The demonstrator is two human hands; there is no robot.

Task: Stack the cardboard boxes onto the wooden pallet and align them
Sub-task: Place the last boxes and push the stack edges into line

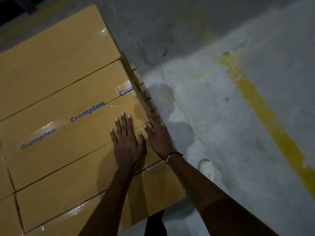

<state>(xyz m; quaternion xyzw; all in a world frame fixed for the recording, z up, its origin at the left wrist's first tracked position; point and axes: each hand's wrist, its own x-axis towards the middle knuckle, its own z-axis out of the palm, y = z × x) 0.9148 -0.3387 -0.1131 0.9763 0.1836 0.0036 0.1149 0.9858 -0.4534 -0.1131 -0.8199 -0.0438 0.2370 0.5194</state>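
We see closed, taped cardboard boxes [68, 99] lying side by side, long axes running from near left to far right. Our left hand [127, 147] lies flat and open on top; our right hand [157, 138], also open, presses their right end, gripping nothing.

- Cardboard boxes [59, 92]: tan, long, taped, blue "Crompton" lettering, lying flat side by side, edges touching.
- Wooden pallet [150, 101]: slat ends protrude beneath the boxes' right edge.

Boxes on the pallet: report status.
Left hand flat, open on top box. Right hand open against its end. Pallet edge showing. Nothing blocking.
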